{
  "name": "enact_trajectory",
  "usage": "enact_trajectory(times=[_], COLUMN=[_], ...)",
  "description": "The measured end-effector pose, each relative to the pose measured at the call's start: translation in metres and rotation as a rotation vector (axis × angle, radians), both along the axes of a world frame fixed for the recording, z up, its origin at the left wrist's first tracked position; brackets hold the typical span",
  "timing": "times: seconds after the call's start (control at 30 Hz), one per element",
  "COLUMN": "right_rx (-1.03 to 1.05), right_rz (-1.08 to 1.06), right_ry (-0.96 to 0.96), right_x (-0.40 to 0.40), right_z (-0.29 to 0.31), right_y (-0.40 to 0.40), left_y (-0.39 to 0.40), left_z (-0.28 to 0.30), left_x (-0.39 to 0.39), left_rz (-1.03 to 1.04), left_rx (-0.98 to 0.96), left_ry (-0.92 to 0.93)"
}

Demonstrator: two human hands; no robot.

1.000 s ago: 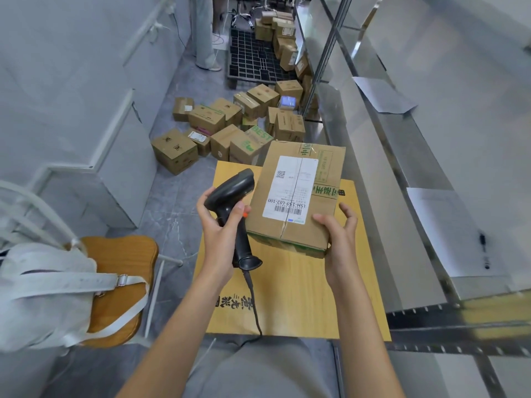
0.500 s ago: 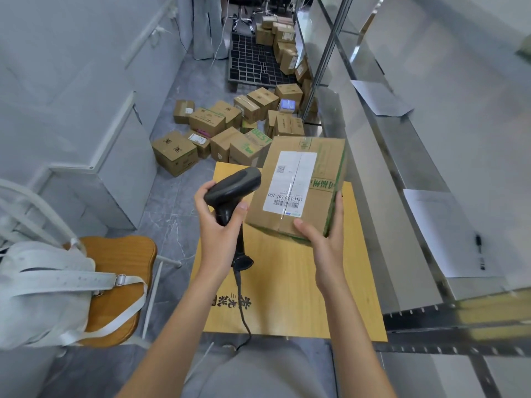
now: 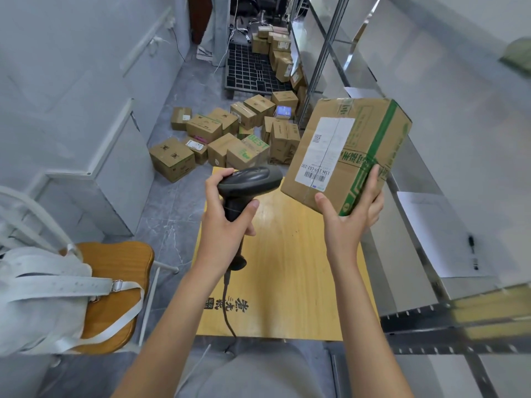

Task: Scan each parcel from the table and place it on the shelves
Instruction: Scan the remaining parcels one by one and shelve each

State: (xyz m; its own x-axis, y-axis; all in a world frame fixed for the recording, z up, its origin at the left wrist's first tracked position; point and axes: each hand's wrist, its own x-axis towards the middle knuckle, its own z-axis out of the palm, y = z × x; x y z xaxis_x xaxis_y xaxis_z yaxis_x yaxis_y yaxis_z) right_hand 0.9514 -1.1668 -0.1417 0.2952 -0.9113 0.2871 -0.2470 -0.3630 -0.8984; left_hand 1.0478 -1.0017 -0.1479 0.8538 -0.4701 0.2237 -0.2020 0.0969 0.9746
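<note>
My right hand (image 3: pixel 349 212) grips the near corner of a cardboard parcel (image 3: pixel 353 147) with green tape and a white barcode label facing up. It is held in the air, tilted, above the right edge of the small yellow wooden table (image 3: pixel 290 262). My left hand (image 3: pixel 227 225) is closed around the handle of a black barcode scanner (image 3: pixel 247 182), whose head points right at the parcel's lower corner. The scanner's cable hangs down over the table. Grey metal shelves (image 3: pixel 431 179) run along the right, directly beside the parcel.
Several cardboard boxes (image 3: pixel 227 139) lie heaped on the grey floor beyond the table, with more along the shelf base near a black pallet (image 3: pixel 253 73). A wooden chair (image 3: pixel 117 277) with a white bag (image 3: pixel 40 300) stands at left. Paper sheets (image 3: pixel 448 234) lie on the shelf.
The parcel was lifted off the table and carried up and to the right toward the shelves. My right hand shifted to its near corner. The scanner stayed about where it was.
</note>
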Motion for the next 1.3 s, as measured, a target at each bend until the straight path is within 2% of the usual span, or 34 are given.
enact_trajectory(times=[0.5,1.0,1.2,1.3], right_rx=[-0.047,-0.018,0.044,0.145], right_rz=[-0.047,-0.052,-0.020,0.071], right_ry=[0.006,0.017,0.003,-0.100], right_x=[-0.001,0.003,0.001,-0.002], right_z=[-0.004,-0.006,-0.003,-0.002], right_y=[-0.004,0.000,0.005,0.009], left_y=[0.001,0.006,0.004,-0.004], left_z=[-0.006,-0.004,-0.004,-0.013], left_x=[0.002,0.009,0.011,0.009], left_rz=[-0.035,-0.064,-0.010,0.052], left_rx=[-0.040,0.004,-0.044,-0.145], left_ry=[0.068,0.030,0.100,0.272])
